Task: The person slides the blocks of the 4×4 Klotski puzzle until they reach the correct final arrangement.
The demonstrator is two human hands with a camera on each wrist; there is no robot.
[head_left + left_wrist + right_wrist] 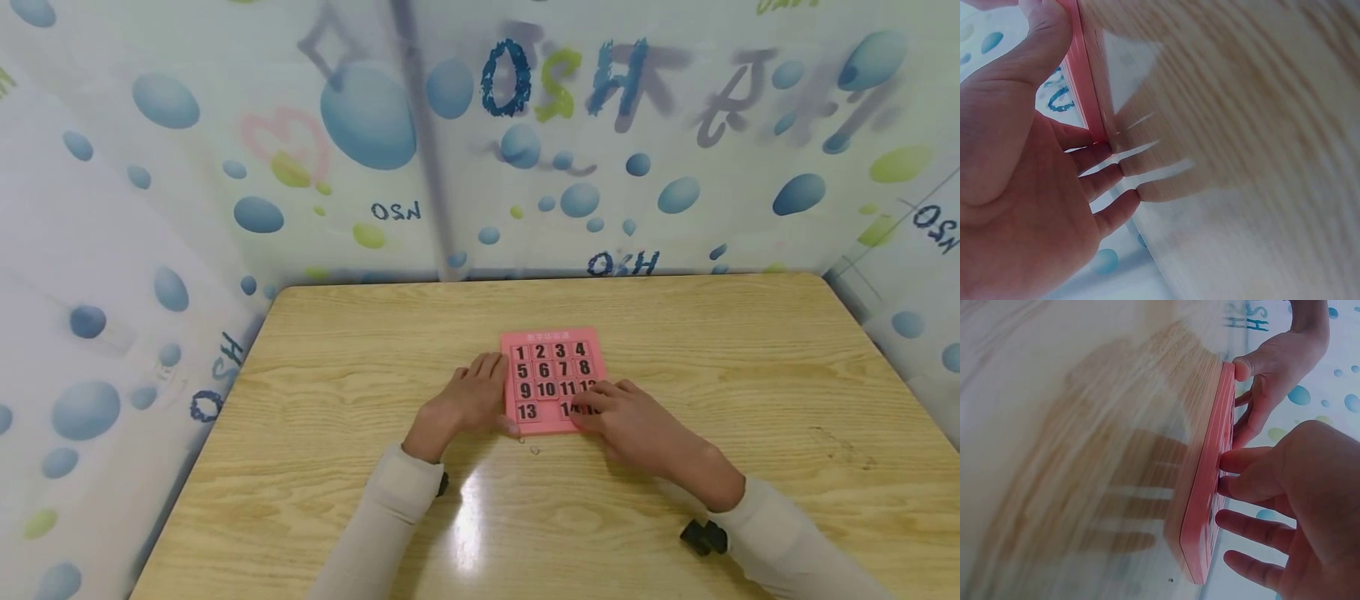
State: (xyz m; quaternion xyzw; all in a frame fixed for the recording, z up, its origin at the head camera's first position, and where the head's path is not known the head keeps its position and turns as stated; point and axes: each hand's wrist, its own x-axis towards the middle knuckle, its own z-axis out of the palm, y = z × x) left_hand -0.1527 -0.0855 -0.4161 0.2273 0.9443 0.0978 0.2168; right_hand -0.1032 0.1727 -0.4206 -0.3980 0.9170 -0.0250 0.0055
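A pink number sliding puzzle [551,427] lies flat on the table, its numbered tiles facing up. Rows from 1 to 12 run in order; in the bottom row a gap sits between 13 and the tiles partly hidden by my right fingers. My left hand [474,398] holds the board at its left side, thumb at the near left corner and fingers along the edge. In the left wrist view, the fingertips of my left hand [1029,187] reach down to the tabletop. My right hand [637,421] touches the tiles at the lower right with its fingertips, fingers loosely bent.
The wooden table [360,350] runs back to a curtain [480,183] printed with blue and green drops and letters. Dark wrist cameras [703,537] sit at the cuffs. Small ring-shaped marks [534,450] show just in front of the puzzle.
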